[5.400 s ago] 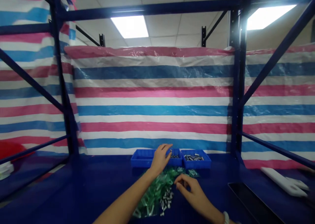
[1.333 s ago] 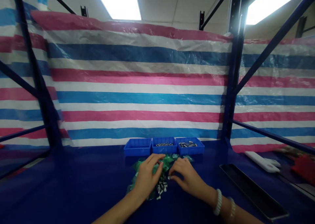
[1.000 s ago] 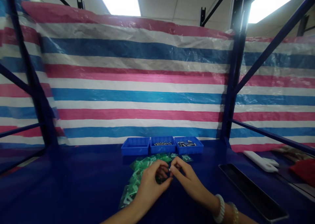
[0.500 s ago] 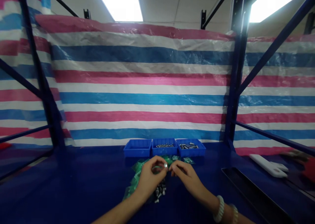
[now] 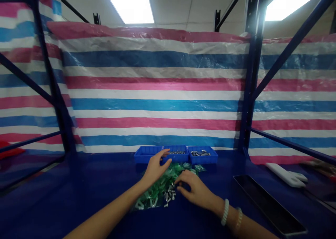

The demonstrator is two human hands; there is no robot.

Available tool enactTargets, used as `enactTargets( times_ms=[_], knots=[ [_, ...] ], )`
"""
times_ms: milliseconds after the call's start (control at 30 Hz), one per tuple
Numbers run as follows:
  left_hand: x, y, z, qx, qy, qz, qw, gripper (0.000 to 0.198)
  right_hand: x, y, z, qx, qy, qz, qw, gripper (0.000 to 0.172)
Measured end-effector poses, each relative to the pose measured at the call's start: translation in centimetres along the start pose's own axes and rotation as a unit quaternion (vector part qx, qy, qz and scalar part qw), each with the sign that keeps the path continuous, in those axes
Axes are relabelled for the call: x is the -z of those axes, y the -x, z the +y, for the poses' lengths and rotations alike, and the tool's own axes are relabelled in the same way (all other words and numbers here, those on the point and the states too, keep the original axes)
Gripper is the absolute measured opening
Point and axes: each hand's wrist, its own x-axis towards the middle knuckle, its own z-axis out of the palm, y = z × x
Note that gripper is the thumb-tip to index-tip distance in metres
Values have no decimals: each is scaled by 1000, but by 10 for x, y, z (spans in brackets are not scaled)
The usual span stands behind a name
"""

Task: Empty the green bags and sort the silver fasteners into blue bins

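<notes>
My left hand [image 5: 155, 167] reaches over the front edge of the middle blue bin [image 5: 175, 158], thumb and fingers apart, with nothing visible between them. Small metal parts lie in that bin. My right hand [image 5: 193, 185] is lower, at the right side of a small heap of shiny metal fittings [image 5: 170, 194]. Its fingers are curved and parted from the thumb, and nothing shows in them. Green plastic bags [image 5: 164, 181] of small parts spread around the heap, partly hidden by my left hand and forearm.
A left blue bin [image 5: 143, 159] and a right blue bin [image 5: 203, 159] with metal pieces flank the middle one. On the right of the blue table [image 5: 105, 193] lie a black tray-like slab [image 5: 270, 205] and a white object [image 5: 285, 176]. Blue posts [image 5: 248, 109] frame the table.
My hands were close together, with a small shiny round piece at my left fingertips. The left has moved up and left to the bin and spread; the right has lowered to the heap.
</notes>
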Motion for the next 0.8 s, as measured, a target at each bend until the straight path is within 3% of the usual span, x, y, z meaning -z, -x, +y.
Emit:
enactTargets(
  times_ms=[133,267,433,600,700,800],
  knots=[
    [6,31,6,18,33,-1,999,36,-9,2,-5,27,44,-65,997,14],
    [6,41,12,46,93,7,995,35,-14,3,-1,4,36,-62,997,15],
    [5,47,21,36,102,-4,994,27,-6,2,-1,-40,-9,-5,999,20],
    [0,54,28,24,116,-33,992,23,9,-2,-9,-23,-112,82,990,19],
    [-4,59,31,10,121,-53,991,22,11,-3,-12,-66,-188,93,975,11],
    [-8,63,32,-3,121,-73,990,25,9,-2,-15,-88,-189,101,973,9]
  ],
)
